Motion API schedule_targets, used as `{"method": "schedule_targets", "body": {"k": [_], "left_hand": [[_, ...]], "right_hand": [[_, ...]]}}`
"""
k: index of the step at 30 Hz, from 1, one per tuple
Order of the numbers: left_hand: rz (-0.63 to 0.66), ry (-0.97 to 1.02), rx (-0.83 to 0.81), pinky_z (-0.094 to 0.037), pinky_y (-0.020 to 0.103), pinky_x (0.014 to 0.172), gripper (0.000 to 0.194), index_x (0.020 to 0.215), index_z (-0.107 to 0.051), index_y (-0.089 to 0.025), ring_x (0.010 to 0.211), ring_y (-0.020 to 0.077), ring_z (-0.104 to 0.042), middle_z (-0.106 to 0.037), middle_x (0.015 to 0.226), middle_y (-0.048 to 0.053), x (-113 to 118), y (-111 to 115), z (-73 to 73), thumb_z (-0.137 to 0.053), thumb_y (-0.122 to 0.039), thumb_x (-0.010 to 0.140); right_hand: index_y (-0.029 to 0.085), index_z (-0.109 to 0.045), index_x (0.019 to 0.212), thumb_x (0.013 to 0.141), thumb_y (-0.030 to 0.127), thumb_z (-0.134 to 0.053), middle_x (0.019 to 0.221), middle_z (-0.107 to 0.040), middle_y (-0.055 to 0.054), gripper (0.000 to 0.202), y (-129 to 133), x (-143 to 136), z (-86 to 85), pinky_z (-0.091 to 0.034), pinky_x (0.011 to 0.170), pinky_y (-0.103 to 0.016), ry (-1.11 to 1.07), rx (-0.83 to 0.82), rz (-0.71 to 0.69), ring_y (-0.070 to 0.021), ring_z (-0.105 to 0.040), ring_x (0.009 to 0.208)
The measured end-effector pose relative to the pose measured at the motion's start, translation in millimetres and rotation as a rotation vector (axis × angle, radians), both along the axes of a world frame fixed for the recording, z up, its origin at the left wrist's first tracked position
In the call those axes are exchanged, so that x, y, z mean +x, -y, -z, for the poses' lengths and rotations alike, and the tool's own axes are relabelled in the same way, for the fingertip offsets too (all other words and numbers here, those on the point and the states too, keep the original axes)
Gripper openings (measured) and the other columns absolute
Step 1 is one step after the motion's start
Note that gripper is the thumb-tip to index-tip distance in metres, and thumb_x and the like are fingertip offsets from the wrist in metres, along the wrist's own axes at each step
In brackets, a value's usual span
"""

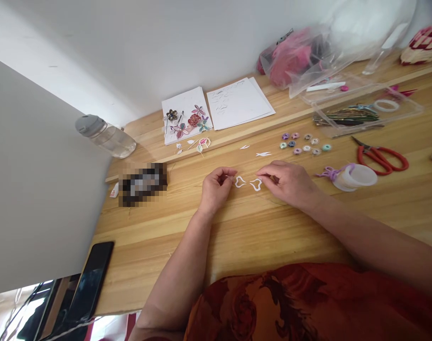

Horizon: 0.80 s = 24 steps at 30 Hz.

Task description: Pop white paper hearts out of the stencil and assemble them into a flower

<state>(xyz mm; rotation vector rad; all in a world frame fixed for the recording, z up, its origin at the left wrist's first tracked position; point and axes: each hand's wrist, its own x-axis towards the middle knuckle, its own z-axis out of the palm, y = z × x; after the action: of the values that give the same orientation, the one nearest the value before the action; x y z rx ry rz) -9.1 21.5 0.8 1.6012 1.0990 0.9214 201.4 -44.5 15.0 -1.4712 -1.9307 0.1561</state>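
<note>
My left hand (pixel 217 188) pinches the edge of a small white paper cutout (pixel 240 182) shaped like an open, curved outline. Facing it, my right hand (pixel 284 182) has thumb and forefinger closed on a similar white outline cutout (pixel 256 184). The two cutouts are side by side with a small gap between them, just over the wooden table (pixel 244 227). Beyond my hands lie thin white paper slivers (pixel 263 154) and several small thread bobbins (pixel 306 148) in different colours.
Red-handled scissors (pixel 382 156) and a white cup (pixel 356 177) with purple yarn stand right. Behind are a clear plastic box (pixel 396 113), paper sheets (pixel 240 104) and flower ornaments (pixel 194 120). Left are a water bottle (pixel 107 136) and a phone (pixel 93 277) at the table edge.
</note>
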Motion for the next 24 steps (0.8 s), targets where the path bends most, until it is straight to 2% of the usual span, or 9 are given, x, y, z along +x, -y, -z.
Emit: {"method": "schedule_targets", "body": {"k": [5,12,18,24], "left_hand": [[0.009,-0.021,-0.008,-0.047,0.021,0.064,0.019,0.094,-0.072,-0.017,0.067,0.0097,-0.06,-0.071,0.084,0.002,-1,-1,-1.2,-0.06,-0.011,0.079],[0.002,-0.01,0.009,-0.05,0.022,0.069,0.017,0.091,-0.071,-0.016,0.072,0.0109,-0.064,-0.073,0.087,0.003,4,0,3.0,-0.063,-0.009,0.078],[0.016,-0.022,0.013,-0.049,0.023,0.069,0.021,0.092,-0.072,-0.017,0.072,0.0108,-0.063,-0.072,0.087,0.003,4,-2,0.8,-0.058,-0.008,0.078],[0.09,0.11,-0.033,-0.049,0.022,0.07,0.025,0.098,-0.071,-0.017,0.072,0.0091,-0.061,-0.071,0.096,0.003,-2,-4,-4.8,-0.058,-0.01,0.078]], "right_hand": [[0.019,-0.073,0.091,0.089,0.018,-0.058,0.087,-0.072,-0.006,0.014,1,0,0.5,-0.047,0.072,-0.03,0.018,-0.024,0.009,-0.0196,-0.066,0.079],[0.02,-0.072,0.091,0.09,0.02,-0.058,0.086,-0.072,-0.005,0.014,3,-7,1.5,-0.045,0.072,-0.03,0.06,-0.069,0.017,-0.0199,-0.066,0.08],[0.019,-0.072,0.086,0.089,0.021,-0.059,0.077,-0.069,-0.004,0.013,2,-11,2.1,-0.043,0.067,-0.029,0.052,-0.1,0.001,-0.0175,-0.062,0.071],[0.02,-0.072,0.088,0.09,0.023,-0.059,0.079,-0.069,-0.004,0.014,3,-10,1.3,-0.042,0.067,-0.029,0.02,-0.093,-0.016,-0.017,-0.061,0.071]]}}
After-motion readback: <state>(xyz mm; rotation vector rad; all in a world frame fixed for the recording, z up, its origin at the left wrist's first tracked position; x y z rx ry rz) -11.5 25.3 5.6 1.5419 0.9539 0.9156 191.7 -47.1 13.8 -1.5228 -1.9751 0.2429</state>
